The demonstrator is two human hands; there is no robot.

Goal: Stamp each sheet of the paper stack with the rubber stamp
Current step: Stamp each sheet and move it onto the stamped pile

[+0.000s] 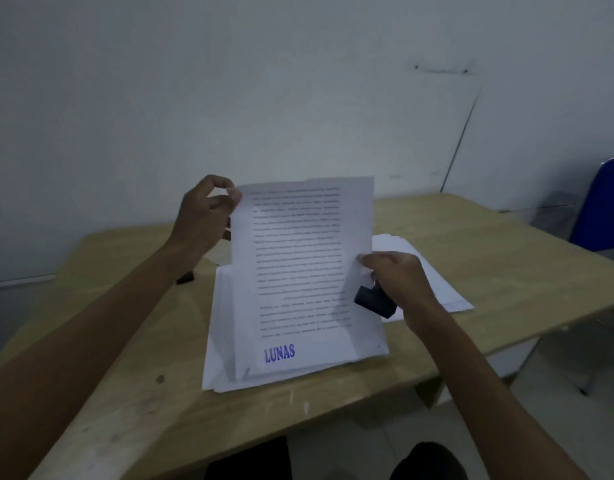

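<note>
A printed sheet point(298, 265) with a blue "LUNAS" stamp mark near its lower left is lifted up off the paper stack point(222, 358). My left hand point(201, 220) pinches the sheet's top left corner. My right hand point(399, 282) pinches the sheet's right edge with thumb and forefinger while its other fingers curl round the dark rubber stamp point(373, 301). The sheet's bottom edge still rests on the stack.
A second pile of white sheets point(433, 282) lies to the right on the wooden table point(489, 254). A small dark object point(185, 278), partly hidden by my left forearm, sits left of the stack. A blue chair point(607, 209) stands at the far right.
</note>
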